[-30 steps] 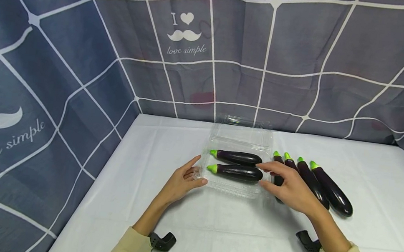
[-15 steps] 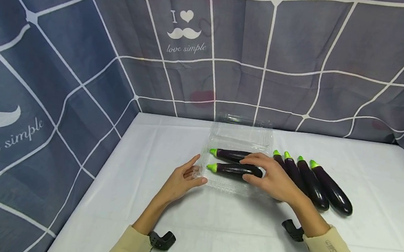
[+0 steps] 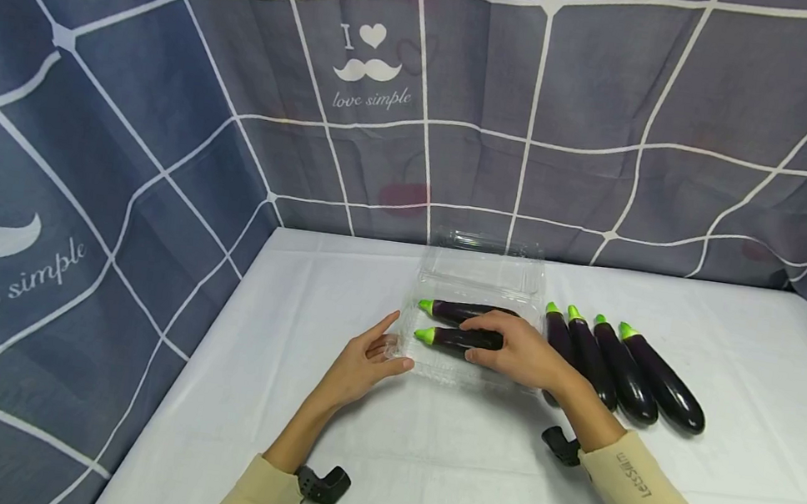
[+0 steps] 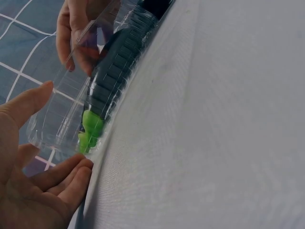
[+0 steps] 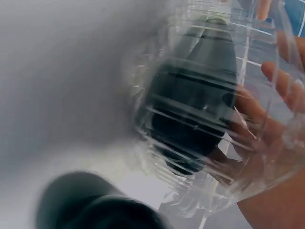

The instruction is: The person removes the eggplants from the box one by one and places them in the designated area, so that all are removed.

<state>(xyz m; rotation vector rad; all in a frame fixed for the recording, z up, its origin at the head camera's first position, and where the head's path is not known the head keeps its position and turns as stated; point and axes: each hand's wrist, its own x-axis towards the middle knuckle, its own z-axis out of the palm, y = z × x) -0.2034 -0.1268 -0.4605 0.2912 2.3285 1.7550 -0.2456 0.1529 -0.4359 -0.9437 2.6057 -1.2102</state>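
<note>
A clear plastic clamshell box [image 3: 464, 370] lies unfolded on the table, with two eggplants side by side in its near half. My right hand [image 3: 515, 351] reaches into it, thumb and fingers astride the near eggplant [image 3: 456, 339] and gripping it. Behind that one lies the far eggplant [image 3: 449, 312], partly covered by my fingers. At the box's left end is my left hand [image 3: 358, 364]; its relaxed fingers touch the plastic near the green stem [image 4: 93, 123], thumb held apart, as the left wrist view shows. The right wrist view is blurred, with fingers [image 5: 252, 109] seen through the plastic.
Several more eggplants [image 3: 630, 376] lie slanted in a row right of the box, the closest beside my right hand. The raised lid [image 3: 483, 266] stretches toward the back curtain [image 3: 481, 110]. White cloth covers the table [image 3: 434, 491].
My right hand has slid left along the near eggplant, from its right end to about its middle. The eggplants have hardly moved. My left hand stays at the box's left end.
</note>
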